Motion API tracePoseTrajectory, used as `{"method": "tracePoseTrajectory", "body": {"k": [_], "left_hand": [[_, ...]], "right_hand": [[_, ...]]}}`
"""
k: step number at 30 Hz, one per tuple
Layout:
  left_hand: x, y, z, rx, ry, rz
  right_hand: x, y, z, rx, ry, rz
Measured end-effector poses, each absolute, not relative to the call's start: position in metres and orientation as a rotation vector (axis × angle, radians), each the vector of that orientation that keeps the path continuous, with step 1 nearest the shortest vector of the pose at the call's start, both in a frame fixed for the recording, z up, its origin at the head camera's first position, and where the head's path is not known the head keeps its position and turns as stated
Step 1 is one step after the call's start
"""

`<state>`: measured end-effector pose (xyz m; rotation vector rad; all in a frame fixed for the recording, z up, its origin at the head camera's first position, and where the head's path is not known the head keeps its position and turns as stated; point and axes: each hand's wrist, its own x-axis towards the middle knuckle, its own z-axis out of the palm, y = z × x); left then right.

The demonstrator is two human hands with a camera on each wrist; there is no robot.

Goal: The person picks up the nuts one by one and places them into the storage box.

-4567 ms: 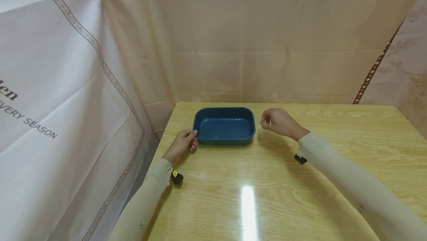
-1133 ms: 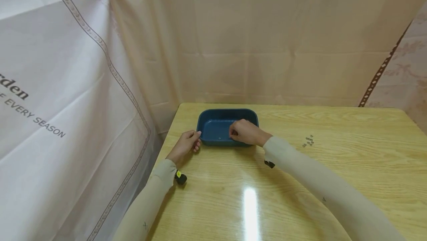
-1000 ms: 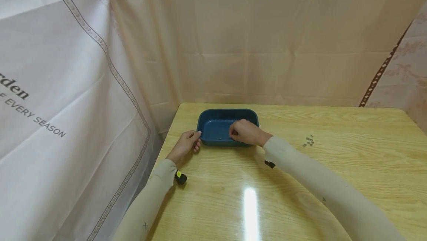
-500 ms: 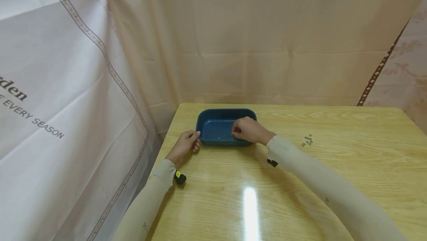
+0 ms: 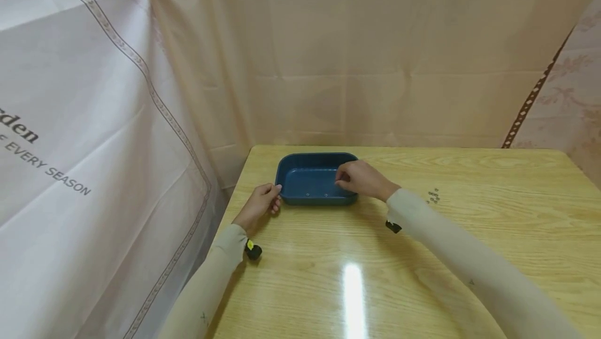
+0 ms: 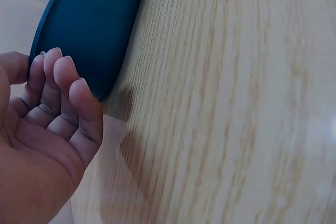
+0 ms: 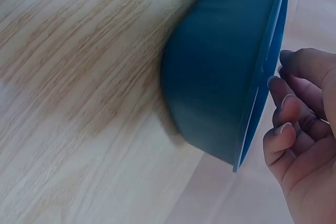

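Note:
A blue rectangular plastic container [image 5: 310,201] stands on the table. My left hand [image 5: 258,204] pinches its near left corner, thumb on the rim and fingers on the outer wall, as the left wrist view of the container [image 6: 89,24] confirms. Two tiny ring-like metal pieces, apparently nuts [image 5: 326,195], lie on the container floor near the front wall. My right hand [image 5: 363,178] hovers over the container's right end, fingers loosely curled. Nothing shows between thumb and fingers in the right wrist view, where the right hand [image 7: 304,124] is beside the rim.
Several more small metal nuts [image 5: 434,196] lie scattered on the wooden table [image 5: 300,287] to the right of my right hand. Beige cloth [image 5: 338,68] hangs behind the table, and a white printed cloth [image 5: 70,172] hangs along its left side.
A second nut now lies in the container, where only one showed earlier. My right hand came in from the right, released it, and has drawn back rightward. The left hand stays put.

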<state>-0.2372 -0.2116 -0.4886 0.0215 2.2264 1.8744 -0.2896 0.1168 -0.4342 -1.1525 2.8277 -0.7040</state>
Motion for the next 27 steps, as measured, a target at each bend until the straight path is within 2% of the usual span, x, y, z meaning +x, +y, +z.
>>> {"method": "tracePoseTrajectory", "body": {"k": [11, 27], "left_hand": [[-0.237, -0.207, -0.488, 0.006, 2.249, 1.858], [-0.237, -0.209, -0.485, 0.024, 2.248, 1.846]], "right_hand": [[-0.287, 0.147, -0.426, -1.006, 2.822, -0.893], [-0.289, 0.176, -0.434, -1.022, 2.9, -0.856]]}}
